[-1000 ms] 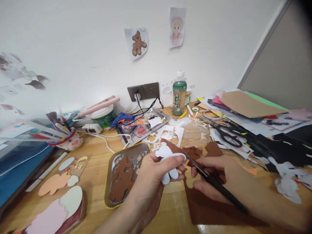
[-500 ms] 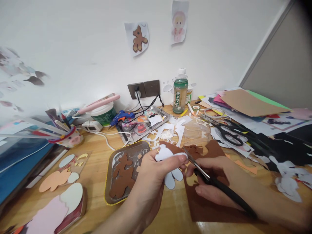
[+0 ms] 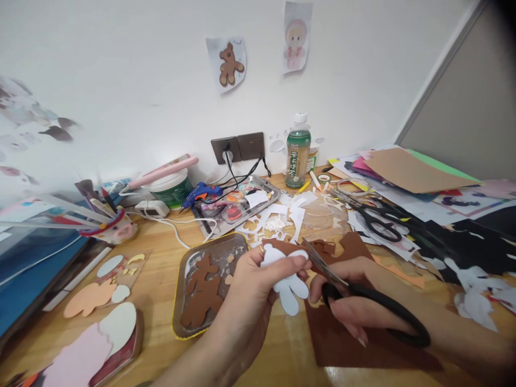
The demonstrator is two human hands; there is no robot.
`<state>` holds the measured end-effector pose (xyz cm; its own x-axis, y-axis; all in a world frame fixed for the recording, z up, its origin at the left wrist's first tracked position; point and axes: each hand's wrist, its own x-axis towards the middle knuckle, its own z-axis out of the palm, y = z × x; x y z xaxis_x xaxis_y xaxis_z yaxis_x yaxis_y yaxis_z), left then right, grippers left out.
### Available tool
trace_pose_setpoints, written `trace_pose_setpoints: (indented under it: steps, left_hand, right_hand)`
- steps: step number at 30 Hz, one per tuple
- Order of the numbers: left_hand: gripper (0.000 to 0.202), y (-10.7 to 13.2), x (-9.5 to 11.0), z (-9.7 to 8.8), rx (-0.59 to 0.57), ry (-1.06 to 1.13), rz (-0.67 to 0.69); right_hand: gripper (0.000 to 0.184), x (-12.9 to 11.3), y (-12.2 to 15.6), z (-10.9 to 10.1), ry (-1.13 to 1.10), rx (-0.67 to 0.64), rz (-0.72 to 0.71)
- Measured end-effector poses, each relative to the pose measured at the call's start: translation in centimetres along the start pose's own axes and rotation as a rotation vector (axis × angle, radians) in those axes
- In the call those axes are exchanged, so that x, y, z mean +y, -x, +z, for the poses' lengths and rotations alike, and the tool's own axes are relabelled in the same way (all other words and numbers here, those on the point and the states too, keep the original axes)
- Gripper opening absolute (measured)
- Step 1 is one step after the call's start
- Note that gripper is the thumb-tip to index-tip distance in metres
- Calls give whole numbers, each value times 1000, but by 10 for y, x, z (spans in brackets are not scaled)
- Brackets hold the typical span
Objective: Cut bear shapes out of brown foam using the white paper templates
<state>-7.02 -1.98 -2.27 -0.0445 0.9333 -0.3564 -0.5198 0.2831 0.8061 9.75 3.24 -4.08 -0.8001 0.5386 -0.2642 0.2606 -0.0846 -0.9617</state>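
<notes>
Between the thumb and fingers of my left hand (image 3: pixel 262 285) is a white paper bear cutout (image 3: pixel 288 293), its legs hanging down. Some brown paper (image 3: pixel 278 245) shows behind the cutout's top edge. My right hand (image 3: pixel 358 290) grips black-handled scissors (image 3: pixel 328 271), fingers through the loops. The blades are a little apart, their tips close to the left fingertips and the cutout's right side. Below the right hand lies a brown sheet (image 3: pixel 338 344) with shapes cut out of it. Left of my left hand, a yellow-rimmed tray (image 3: pixel 176 301) holds brown cut pieces (image 3: pixel 201 295).
A second pair of black scissors (image 3: pixel 379 223) rests among paper scraps at right. Behind are a tea bottle (image 3: pixel 298 156), a blue glue gun (image 3: pixel 201 193) and a metal tray (image 3: pixel 264 185). A pen cup (image 3: pixel 121 228) stands left; coloured sheets (image 3: pixel 419 169) are stacked at back right.
The scissors' handles have spread apart and the blades have parted slightly. The white bear cutout has turned a little, its legs swinging to the right.
</notes>
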Motion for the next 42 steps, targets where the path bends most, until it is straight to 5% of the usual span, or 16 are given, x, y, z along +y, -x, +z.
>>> trace_pose_setpoints:
  steps: [5,20,34,42]
  left_hand:
    - [15,-6,0,-3,35,56,5]
    - [13,-8,-4,-2,117,40,31]
    - [16,3,-3,3,-6,-37,-17]
    - [15,3,-6,4,27,-75,19]
  right_hand:
    - [10,11,-8,-3,-72,19,60]
    - [21,2,-6,-1,133,118,63]
    - [26,-15,15,2,190,155,122]
    - [35,-9,17,-1,153,65,-55]
